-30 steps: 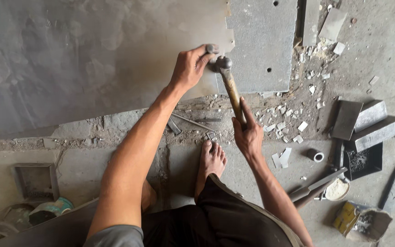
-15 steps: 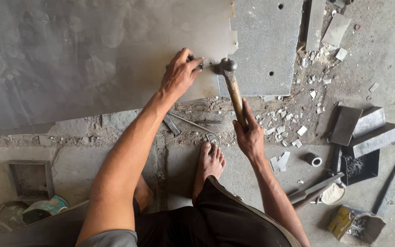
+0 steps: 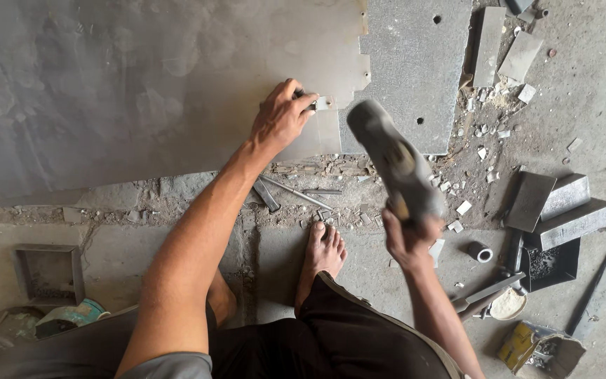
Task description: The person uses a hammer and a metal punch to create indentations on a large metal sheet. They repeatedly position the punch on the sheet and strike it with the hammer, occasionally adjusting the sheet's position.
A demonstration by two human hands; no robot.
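Head view: the metal sheet (image 3: 142,84) lies on the floor (image 3: 597,105), its edge partly notched, the rest uncut. The left hand (image 3: 280,118) pinches a small chisel (image 3: 301,94) upright at the notch. At four o'clock of it, the right hand (image 3: 408,238) is closed round a raised, blurred hammer (image 3: 393,158).

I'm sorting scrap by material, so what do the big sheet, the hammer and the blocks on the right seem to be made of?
The big sheet looks like thin metal, dull grey and smudged, with a notched cut edge. The hammer in the right hand is blurred: a dark, probably metal head on what seems a wooden handle. The blocks look like solid metal bars, grey with flat faces and sharp edges.
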